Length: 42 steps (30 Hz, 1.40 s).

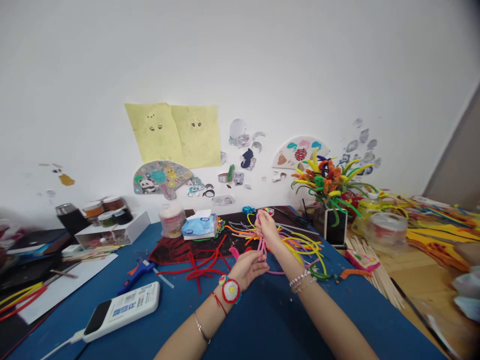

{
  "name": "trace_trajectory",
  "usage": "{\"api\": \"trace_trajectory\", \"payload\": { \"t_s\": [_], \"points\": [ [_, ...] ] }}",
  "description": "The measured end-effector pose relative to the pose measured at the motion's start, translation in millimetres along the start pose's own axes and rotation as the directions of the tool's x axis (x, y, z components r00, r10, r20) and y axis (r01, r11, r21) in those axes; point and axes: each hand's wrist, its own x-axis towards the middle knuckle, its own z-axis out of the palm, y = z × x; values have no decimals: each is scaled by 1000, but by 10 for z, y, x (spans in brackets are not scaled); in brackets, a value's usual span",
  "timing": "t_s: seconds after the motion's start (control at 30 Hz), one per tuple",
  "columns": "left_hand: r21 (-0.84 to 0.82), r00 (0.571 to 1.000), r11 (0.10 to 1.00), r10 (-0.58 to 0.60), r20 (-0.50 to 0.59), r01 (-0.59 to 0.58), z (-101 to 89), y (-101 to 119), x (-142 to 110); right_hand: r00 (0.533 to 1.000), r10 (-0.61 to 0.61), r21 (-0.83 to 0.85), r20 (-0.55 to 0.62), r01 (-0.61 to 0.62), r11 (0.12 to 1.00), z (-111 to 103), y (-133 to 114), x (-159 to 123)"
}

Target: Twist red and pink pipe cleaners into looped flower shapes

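My left hand is low over the blue table, its fingertips pinched at the lower part of pink pipe cleaners. Above it, my right hand is closed around the upper part of the same pink pipe cleaners. The strands run between the two hands, partly hidden by the fingers. Behind and to the right lies a loose pile of yellow, orange and purple pipe cleaners. Red pipe cleaners lie crossed to the left of my left hand.
A tissue pack and a round tub stand at the back left. A blue glue gun and a white power bank lie at left. At right are a phone, pipe-cleaner flowers and wooden sticks.
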Motion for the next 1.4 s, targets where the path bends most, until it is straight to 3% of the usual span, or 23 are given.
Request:
{"api": "trace_trajectory", "payload": {
  "t_s": [0.17,0.47,0.77,1.07,1.2,1.4],
  "points": [
    [-125,989,986,-92,118,106,13,45,-33,1000,10,30,-28,-9,1000,-39,24,20],
    [-149,979,983,-82,184,110,19,60,-57,999,14,49,-37,-13,999,-56,38,16],
    [-159,970,987,46,237,-8,22,84,-69,999,54,-53,5,-54,997,-86,-72,25],
    [-52,946,961,275,172,-270,-13,490,-181,934,306,-332,184,-234,914,-426,-643,-95],
    [-6,929,963,260,262,-268,40,399,-201,883,327,-372,335,-195,907,-282,-675,-189],
    [11,925,974,211,315,-226,72,239,-166,917,175,-143,358,-132,981,71,-598,-269]
  ]
}}
